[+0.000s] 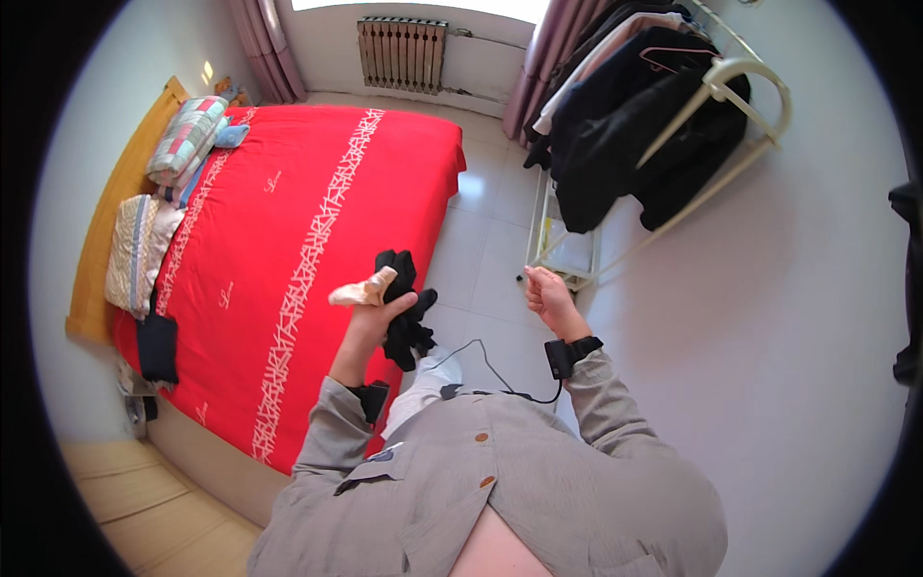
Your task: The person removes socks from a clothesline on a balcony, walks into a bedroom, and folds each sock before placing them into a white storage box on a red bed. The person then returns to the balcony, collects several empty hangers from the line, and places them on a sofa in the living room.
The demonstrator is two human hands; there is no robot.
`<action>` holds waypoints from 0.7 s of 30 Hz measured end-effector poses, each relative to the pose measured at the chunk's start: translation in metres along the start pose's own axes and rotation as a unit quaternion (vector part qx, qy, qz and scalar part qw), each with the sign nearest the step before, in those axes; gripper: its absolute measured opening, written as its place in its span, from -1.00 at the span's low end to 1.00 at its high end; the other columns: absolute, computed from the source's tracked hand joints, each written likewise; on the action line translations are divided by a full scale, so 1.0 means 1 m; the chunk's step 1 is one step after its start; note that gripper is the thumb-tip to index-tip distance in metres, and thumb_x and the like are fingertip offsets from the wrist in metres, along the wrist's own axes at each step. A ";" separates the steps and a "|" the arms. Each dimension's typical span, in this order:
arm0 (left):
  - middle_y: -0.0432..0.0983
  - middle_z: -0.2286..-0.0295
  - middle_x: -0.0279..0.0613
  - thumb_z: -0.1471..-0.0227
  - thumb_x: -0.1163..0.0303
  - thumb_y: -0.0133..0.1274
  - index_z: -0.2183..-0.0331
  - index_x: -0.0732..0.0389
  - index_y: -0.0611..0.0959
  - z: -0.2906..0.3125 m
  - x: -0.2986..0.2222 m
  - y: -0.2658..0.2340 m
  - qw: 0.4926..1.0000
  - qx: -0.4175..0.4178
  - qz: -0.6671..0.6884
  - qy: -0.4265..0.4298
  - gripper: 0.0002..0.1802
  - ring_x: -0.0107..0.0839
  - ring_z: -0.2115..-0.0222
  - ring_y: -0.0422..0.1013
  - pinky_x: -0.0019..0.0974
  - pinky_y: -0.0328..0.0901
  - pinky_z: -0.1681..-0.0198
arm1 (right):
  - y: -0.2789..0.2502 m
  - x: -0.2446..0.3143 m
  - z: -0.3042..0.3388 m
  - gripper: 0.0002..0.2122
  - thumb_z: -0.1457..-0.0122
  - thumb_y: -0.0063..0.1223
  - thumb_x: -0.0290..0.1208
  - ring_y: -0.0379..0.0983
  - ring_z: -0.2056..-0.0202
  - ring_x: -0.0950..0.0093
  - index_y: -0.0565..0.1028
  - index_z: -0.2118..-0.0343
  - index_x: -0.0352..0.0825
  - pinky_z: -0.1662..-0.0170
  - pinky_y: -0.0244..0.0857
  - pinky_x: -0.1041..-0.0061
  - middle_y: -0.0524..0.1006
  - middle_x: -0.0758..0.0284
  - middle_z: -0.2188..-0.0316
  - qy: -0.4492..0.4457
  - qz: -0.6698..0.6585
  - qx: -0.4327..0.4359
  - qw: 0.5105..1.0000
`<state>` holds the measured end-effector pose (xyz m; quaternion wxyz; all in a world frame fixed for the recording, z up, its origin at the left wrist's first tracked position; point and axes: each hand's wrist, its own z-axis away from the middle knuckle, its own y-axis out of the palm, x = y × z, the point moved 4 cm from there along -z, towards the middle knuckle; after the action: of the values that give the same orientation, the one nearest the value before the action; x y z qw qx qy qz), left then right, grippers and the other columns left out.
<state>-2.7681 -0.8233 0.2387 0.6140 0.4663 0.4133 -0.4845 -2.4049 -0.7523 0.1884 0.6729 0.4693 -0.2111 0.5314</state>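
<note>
The left hand [377,313] is closed around a soft bundle of limp fabric: a crumpled black garment [404,308] that droops in loose folds below the fist, and a pale beige sock [361,290] that pokes out to the left in a tapered, slightly creased shape. The bundle hangs just over the near edge of the bed [288,221], whose smooth red cover carries woven-looking white lattice stripes. The right hand [548,293] is raised apart from the cloth, fingers curled into a loose fist, holding nothing that can be seen; a black strap wraps its wrist. At the bed's head lie a striped pillow [135,250] and a folded plaid quilt [187,139]. To the right, dark coats hang thickly on a white tubular clothes rack [740,106] above glossy pale floor tiles [481,260]
</note>
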 end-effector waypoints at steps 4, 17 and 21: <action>0.46 -0.04 -0.27 -0.09 0.61 0.35 -0.18 0.27 0.47 -0.105 0.012 -0.018 0.996 0.001 0.078 -0.031 -0.35 -0.45 -0.10 0.41 -0.35 0.35 -0.18 | 0.004 0.012 -0.129 -0.66 -0.42 0.14 -0.19 0.09 0.66 0.68 0.32 0.49 -0.09 0.61 -0.02 0.62 0.21 0.59 0.64 0.121 -0.084 -0.027 0.989; 0.45 -0.09 -0.08 0.02 0.80 0.24 -0.25 0.10 0.39 -0.275 0.112 -0.109 0.950 -0.263 0.139 -0.090 -0.17 -0.23 0.00 0.55 -0.22 0.54 -0.02 | -0.253 -0.056 -0.586 -0.65 -0.32 0.10 0.04 0.35 0.65 0.47 0.43 0.48 -0.10 0.56 0.27 0.34 0.45 0.44 0.61 0.131 -0.029 -0.440 0.888; 0.50 -0.09 -0.12 -0.02 0.75 0.20 -0.25 0.17 0.41 -0.317 0.233 -0.140 0.920 -0.368 0.110 -0.074 -0.23 -0.25 -0.01 0.56 -0.23 0.50 -0.08 | -0.390 -0.075 -0.725 -0.43 -0.25 0.15 0.09 0.57 0.54 0.26 0.59 0.27 -0.52 0.46 0.46 0.18 0.61 0.16 0.43 0.083 0.048 -0.573 0.814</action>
<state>-2.8792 -0.5772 -0.0797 0.8206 0.2132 0.4620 -0.2603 -2.2307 -0.1687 -0.3699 0.8086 -0.0576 -0.4430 0.3829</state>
